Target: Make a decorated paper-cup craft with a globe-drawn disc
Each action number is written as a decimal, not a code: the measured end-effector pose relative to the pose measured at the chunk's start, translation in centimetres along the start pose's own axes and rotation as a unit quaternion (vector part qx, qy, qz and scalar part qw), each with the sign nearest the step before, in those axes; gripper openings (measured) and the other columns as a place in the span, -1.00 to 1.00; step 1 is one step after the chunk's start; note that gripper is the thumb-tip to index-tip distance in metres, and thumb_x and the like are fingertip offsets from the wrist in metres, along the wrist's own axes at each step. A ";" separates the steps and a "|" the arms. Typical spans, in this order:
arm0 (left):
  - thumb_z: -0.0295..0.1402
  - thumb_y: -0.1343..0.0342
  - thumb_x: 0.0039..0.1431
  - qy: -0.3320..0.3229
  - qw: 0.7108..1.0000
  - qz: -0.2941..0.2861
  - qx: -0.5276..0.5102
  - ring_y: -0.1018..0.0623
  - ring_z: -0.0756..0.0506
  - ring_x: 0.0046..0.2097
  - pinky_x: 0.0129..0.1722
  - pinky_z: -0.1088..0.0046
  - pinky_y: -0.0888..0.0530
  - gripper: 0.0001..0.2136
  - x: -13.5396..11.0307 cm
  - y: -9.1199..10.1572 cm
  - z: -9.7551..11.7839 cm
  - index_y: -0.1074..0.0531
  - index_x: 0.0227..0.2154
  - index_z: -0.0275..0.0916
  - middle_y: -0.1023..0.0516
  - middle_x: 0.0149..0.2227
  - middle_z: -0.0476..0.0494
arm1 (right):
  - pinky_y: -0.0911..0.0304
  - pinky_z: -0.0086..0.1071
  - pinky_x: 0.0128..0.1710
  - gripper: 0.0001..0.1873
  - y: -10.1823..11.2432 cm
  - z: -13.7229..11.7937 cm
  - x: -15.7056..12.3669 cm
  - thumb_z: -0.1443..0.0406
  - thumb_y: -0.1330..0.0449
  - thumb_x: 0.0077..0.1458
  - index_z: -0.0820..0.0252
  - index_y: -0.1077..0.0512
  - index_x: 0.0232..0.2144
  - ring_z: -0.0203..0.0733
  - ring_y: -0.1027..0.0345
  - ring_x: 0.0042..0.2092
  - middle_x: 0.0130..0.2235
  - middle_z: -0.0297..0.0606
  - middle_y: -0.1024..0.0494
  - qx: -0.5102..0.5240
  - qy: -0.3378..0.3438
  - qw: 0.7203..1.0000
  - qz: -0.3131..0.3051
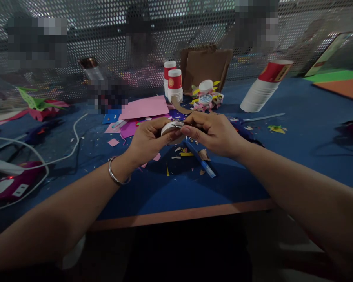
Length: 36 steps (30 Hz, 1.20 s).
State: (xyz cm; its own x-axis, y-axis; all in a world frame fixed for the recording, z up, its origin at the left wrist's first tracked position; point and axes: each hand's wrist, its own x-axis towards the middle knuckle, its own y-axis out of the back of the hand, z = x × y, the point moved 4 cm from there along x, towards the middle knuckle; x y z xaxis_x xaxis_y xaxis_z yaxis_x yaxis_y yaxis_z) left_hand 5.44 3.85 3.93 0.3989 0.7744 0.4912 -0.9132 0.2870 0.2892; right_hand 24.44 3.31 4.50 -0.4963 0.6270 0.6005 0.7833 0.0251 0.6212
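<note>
Over the middle of the table, my left hand is closed around a small round white-and-tan roll of tape, thumb along its near side. My right hand meets it from the right. Its thumb and forefinger are pinched together at the roll's edge, by a small pale flap. A brown curled strip runs behind my right fingers; whether it joins the roll is hidden. Below my hands a blue pen lies on the table among coloured paper scraps.
Behind stand stacked paper cups, a decorated cup piece and brown cardboard. A tilted cup stack is at right. Pink paper lies left of centre. A purple glue gun with a white cord is at far left.
</note>
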 end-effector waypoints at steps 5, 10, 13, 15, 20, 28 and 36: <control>-0.05 -0.53 0.08 -0.006 1.000 -0.016 -0.010 -0.24 0.05 -0.46 -0.48 0.50 -0.23 -0.57 0.0 -0.1 0.0 -0.49 -0.55 -0.25 -0.33 -0.54 0.06 | -0.04 -0.35 -0.39 -0.40 0.1 -0.7 -0.2 -0.20 -0.15 0.42 0.19 -0.46 -0.33 -0.35 -0.18 -0.45 -0.45 -0.39 -0.43 -0.045 0.007 0.999 -0.001; 0.04 -0.53 0.04 0.002 1.000 -0.010 -0.012 -0.31 0.03 -0.44 -0.47 0.50 -0.31 -0.57 -0.1 -0.1 -0.2 -0.59 -0.47 -0.24 -0.43 -0.51 0.02 | 0.00 -0.36 -0.43 -0.40 0.0 -1.3 -0.4 -0.22 -0.14 0.42 0.16 -0.40 -0.37 -0.36 -0.10 -0.49 -0.50 -0.43 -0.33 -0.051 0.013 0.999 0.004; 0.04 -0.51 0.08 -0.010 1.000 -0.002 0.010 -0.37 0.02 -0.42 -0.43 0.49 -0.35 -0.59 -0.3 0.1 -0.2 -0.65 -0.40 -0.25 -0.53 -0.45 -0.03 | -0.01 -0.36 -0.43 -0.41 0.1 -1.5 -0.4 -0.20 -0.13 0.43 0.16 -0.41 -0.35 -0.36 -0.09 -0.48 -0.51 -0.45 -0.30 -0.049 0.022 0.999 -0.003; 0.01 -0.51 0.10 -0.019 1.000 0.000 0.016 -0.37 0.03 -0.42 -0.43 0.49 -0.36 -0.61 -0.4 0.1 -0.2 -0.66 -0.38 -0.25 -0.53 -0.45 -0.03 | 0.00 -0.36 -0.43 -0.42 0.1 -1.6 -0.4 -0.20 -0.14 0.43 0.16 -0.42 -0.35 -0.36 -0.08 -0.49 -0.52 -0.45 -0.28 -0.055 0.026 0.998 -0.001; 0.01 -0.50 0.10 -0.015 1.000 -0.003 0.025 -0.34 0.02 -0.44 -0.45 0.47 -0.32 -0.62 -0.3 0.2 0.1 -0.64 -0.44 -0.22 -0.48 -0.48 -0.01 | 0.01 -0.33 -0.42 -0.42 0.3 -1.6 -0.3 -0.20 -0.14 0.42 0.14 -0.39 -0.37 -0.34 -0.08 -0.47 -0.51 -0.43 -0.28 -0.063 0.013 0.998 -0.010; -0.03 -0.55 0.02 0.026 0.999 -0.016 0.011 -0.24 0.04 -0.48 -0.48 0.45 -0.24 -0.60 -0.1 0.0 0.8 -0.55 -0.54 -0.22 -0.37 -0.55 0.04 | 0.05 -0.29 -0.40 -0.38 0.1 -1.5 -0.4 -0.20 -0.10 0.44 0.14 -0.38 -0.43 -0.33 -0.08 -0.49 -0.53 -0.40 -0.29 -0.060 0.002 0.998 -0.008; 0.02 -0.54 0.02 0.043 0.999 -0.005 0.017 -0.31 0.03 -0.46 -0.47 0.48 -0.30 -0.58 0.0 0.0 0.5 -0.58 -0.49 -0.24 -0.46 -0.52 0.00 | -0.02 -0.29 -0.39 -0.32 0.8 0.0 -0.1 -0.32 -0.16 0.32 0.14 -0.39 -0.40 -0.30 -0.14 -0.43 -0.47 -0.40 -0.33 0.012 -0.061 0.995 0.074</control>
State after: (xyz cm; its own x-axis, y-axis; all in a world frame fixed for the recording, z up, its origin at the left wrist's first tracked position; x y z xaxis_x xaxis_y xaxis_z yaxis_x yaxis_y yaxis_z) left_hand 5.43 3.54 4.38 0.3976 0.8180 0.4156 -0.9055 0.2764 0.3221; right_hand 25.09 3.24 4.90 -0.3272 0.7154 0.6173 0.8538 -0.0561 0.5175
